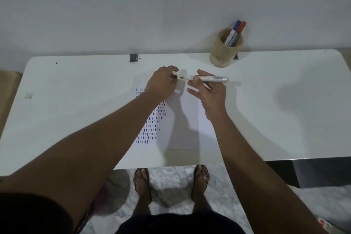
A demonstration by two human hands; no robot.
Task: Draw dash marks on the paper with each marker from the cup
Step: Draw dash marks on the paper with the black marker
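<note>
White marker (207, 78), uncapped, lies pinched in my right hand (210, 93) above the paper (182, 119). My left hand (163, 81) is closed on its cap (175, 76), just beside the tip.

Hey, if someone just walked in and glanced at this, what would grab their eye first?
Probably the two hands meeting at mid-table: the right hand holds an uncapped black marker level, while the left hand pinches what looks like its cap just off the tip. Next, the paper beneath them, its left part filled with rows of blue, red and dark dashes. Then the wooden cup at the back edge, with a blue-capped and a red-capped marker.
</note>
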